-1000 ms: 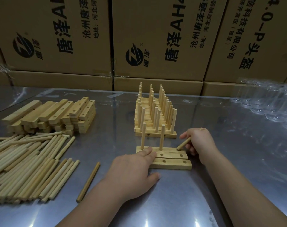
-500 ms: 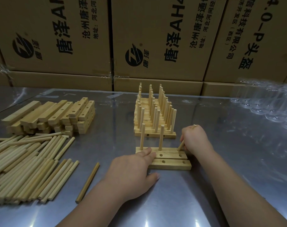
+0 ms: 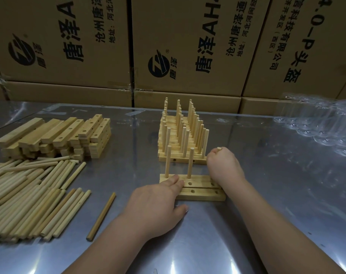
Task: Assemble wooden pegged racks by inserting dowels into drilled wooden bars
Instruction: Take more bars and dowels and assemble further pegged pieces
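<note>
Shiny metal table (image 3: 296, 184) w/ stacked cardboard boxes (image 3: 188, 46) behind

Left hand (image 3: 156, 205) and right hand (image 3: 224, 167) are bare. Left forearm (image 3: 109, 250) and right forearm (image 3: 276, 224) are bare up to the frame edge.

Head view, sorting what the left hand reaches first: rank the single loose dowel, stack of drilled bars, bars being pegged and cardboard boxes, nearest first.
1. Bars being pegged: fingers of the left hand rest on them.
2. Single loose dowel: just to its left.
3. Stack of drilled bars: back left.
4. Cardboard boxes: at the very back.
</note>
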